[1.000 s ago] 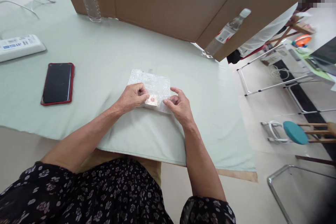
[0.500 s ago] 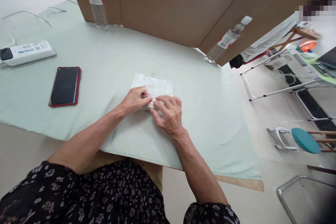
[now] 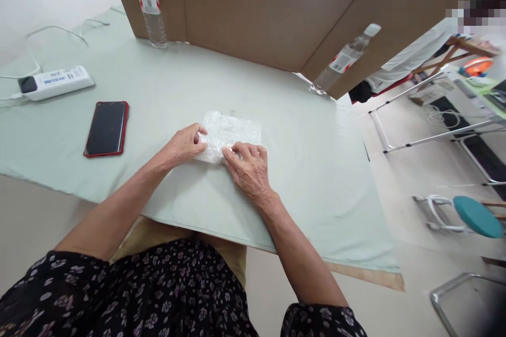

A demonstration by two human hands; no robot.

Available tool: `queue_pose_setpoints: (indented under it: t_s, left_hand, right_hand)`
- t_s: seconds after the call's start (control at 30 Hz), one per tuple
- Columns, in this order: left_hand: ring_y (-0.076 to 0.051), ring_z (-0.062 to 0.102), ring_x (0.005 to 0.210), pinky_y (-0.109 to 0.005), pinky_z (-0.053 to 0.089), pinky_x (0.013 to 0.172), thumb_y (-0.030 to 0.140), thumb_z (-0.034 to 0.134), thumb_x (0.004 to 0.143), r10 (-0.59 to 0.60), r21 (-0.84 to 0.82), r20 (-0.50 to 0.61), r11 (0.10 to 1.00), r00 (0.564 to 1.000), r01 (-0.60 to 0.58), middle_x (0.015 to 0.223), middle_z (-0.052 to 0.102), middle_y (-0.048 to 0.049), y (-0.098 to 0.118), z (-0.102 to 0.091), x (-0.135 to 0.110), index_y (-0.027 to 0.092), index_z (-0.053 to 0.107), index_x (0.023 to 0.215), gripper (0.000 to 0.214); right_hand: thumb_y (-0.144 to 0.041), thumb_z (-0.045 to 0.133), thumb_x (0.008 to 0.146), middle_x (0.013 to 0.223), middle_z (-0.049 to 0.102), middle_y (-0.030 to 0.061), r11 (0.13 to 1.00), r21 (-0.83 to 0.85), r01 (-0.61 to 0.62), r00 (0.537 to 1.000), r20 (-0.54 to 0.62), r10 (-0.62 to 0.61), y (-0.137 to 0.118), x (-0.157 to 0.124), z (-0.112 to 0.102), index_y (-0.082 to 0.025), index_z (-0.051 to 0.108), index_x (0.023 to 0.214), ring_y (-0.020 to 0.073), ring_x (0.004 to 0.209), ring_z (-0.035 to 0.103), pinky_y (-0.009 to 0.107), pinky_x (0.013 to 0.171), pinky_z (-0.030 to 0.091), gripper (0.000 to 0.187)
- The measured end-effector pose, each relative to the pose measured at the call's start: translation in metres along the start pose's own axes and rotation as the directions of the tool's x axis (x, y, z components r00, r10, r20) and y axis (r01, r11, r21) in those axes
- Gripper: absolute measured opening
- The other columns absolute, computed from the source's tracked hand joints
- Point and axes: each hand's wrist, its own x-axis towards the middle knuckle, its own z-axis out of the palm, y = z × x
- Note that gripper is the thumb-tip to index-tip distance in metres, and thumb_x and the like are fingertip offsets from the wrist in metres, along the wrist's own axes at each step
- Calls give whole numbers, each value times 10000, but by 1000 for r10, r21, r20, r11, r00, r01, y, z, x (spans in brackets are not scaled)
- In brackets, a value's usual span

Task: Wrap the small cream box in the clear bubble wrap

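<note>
Counter [image 3: 316, 174] under pale green cloth, cardboard panel [image 3: 256, 5] behind. Bubble wrap [image 3: 235, 129] lies between both hands, much of it beyond them. Left hand [image 3: 185, 143]: grip nearly closed, pinching its left end. Right hand [image 3: 250, 171]: curled over near edge; can't tell whether pinching.

Left forearm [image 3: 114, 200]: bare, angled across near edge of table [image 3: 328, 174], running inward to the right. Left hand [image 3: 185, 144]: thumb and forefinger curved toward each other, tips slightly apart.

Right forearm [image 3: 302, 247]: bare, crosses same edge nearer the right-hand corner, slanting inward to the left. Right hand [image 3: 250, 172]: back up, fingers bent, thumb extended beside forefinger.
</note>
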Motion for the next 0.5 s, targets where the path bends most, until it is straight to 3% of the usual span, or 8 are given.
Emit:
queue_pose_setpoints:
  t_s: [0.13, 0.27, 0.37, 0.5]
  left_hand:
    - [-207, 652, 818, -300, 465, 683, 446, 694, 763, -120, 109, -69, 986, 990, 127, 956, 698, -55, -3, -9, -11, 155, 588, 1277, 600]
    - [-225, 715, 812, -296, 507, 622, 503, 746, 773, -290, -83, 8, 954, 957, 289, 1163, 696, -155, 2, -13, -17, 115, 507, 1379, 759]
    - [-209, 723, 733, -263, 460, 513, 462, 776, 786, -373, -242, 90, 891, 923, 384, 1031, 722, -142, 9, -7, -14, 103, 543, 1272, 648]
    - [-147, 638, 549, -238, 326, 418, 323, 771, 818, -422, -305, 82, 852, 903, 426, 686, 660, -27, 20, 5, -5, 155, 587, 899, 262]
  right_hand:
    - [-258, 470, 1036, 1126, 688, 58, 1000, -1, -1, 1000, -12, 1, 0, 0, 3, -262, 631, 1213, 218, 1047, 543, 407, 972, 292, 239]
    - [-247, 462, 1035, 1110, 688, 58, 1000, -1, 8, 999, -39, -8, 2, 0, 6, -260, 634, 1207, 219, 1036, 538, 412, 974, 291, 243]
    - [-238, 460, 1033, 1111, 693, 58, 1000, -14, 19, 998, -58, -19, 2, 0, 7, -256, 634, 1204, 219, 1030, 540, 413, 975, 295, 245]
    - [-225, 465, 1027, 1108, 699, 58, 998, -40, 37, 995, -88, -41, 2, 1, 8, -246, 639, 1186, 219, 1020, 548, 410, 977, 299, 237]
